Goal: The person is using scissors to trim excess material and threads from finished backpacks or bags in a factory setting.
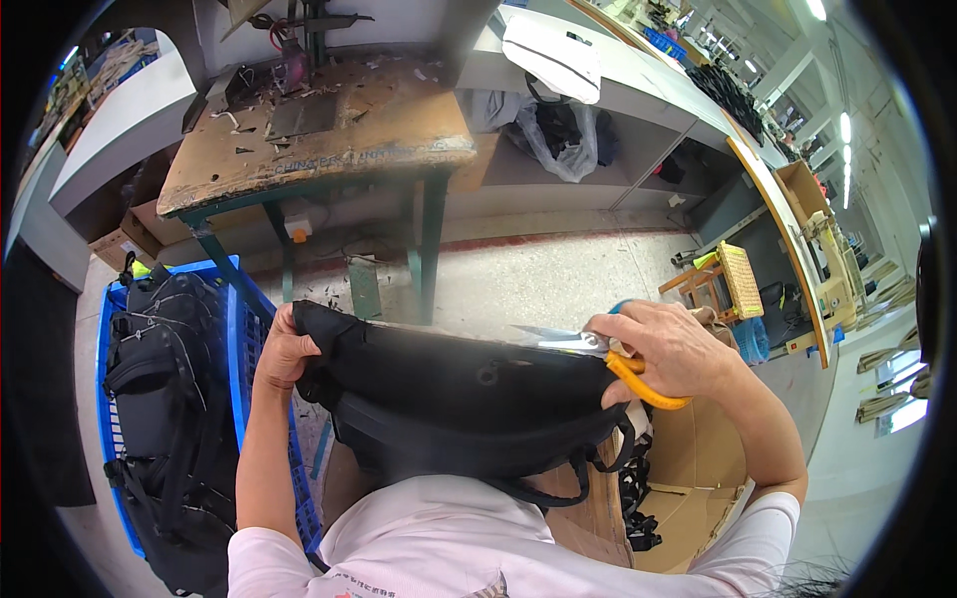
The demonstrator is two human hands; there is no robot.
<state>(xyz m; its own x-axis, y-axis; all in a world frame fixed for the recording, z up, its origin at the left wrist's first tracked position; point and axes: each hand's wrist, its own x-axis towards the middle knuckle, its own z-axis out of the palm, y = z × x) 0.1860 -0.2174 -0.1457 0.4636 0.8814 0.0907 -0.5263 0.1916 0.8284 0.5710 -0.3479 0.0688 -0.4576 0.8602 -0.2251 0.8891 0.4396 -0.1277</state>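
A black fabric bag is stretched across my lap, with a strap loop hanging near its right end. My left hand grips the bag's upper left corner, thumb on the near side. In my right hand is a pair of scissors with orange handles. Their metal blades point left along the bag's upper edge, and they look slightly parted. The right thumb reaches down against the right end of the bag. Whether the blades touch the fabric I cannot tell.
To my left, a blue plastic crate holds several black bags. An open cardboard box with black straps sits at my right. Ahead stands a worn wooden worktable with scraps on it. A wooden stool is farther right.
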